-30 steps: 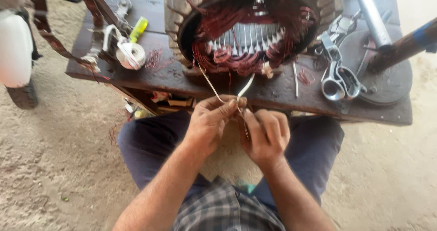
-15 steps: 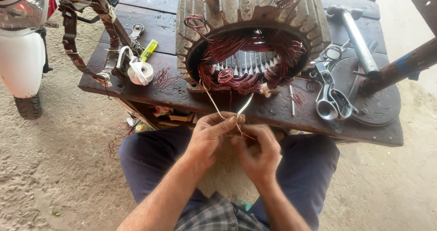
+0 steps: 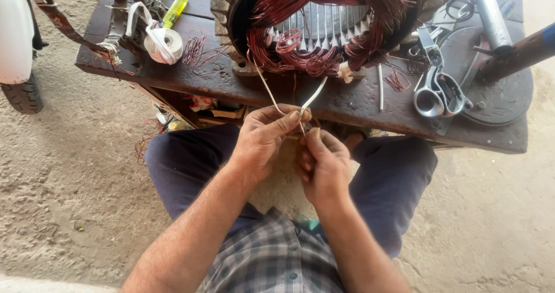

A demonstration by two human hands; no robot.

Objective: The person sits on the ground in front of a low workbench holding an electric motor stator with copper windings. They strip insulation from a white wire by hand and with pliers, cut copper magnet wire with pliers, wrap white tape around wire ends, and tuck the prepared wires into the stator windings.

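Hands barely moved since before: left hand (image 3: 263, 140) and right hand (image 3: 321, 163) fingers stayed pinched on sleeved leads (image 3: 306, 105) off the stator (image 3: 324, 27), below the tabletop's (image 3: 347, 105) front edge.

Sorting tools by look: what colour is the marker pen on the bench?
Yellow-green marker pen, head view.

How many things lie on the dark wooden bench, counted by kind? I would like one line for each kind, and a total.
Motor stator with copper windings: 1
Scissors: 1
Roll of white tape: 1
Yellow-green marker: 1
Metal pipe: 1
Round metal plate: 1
Total: 6
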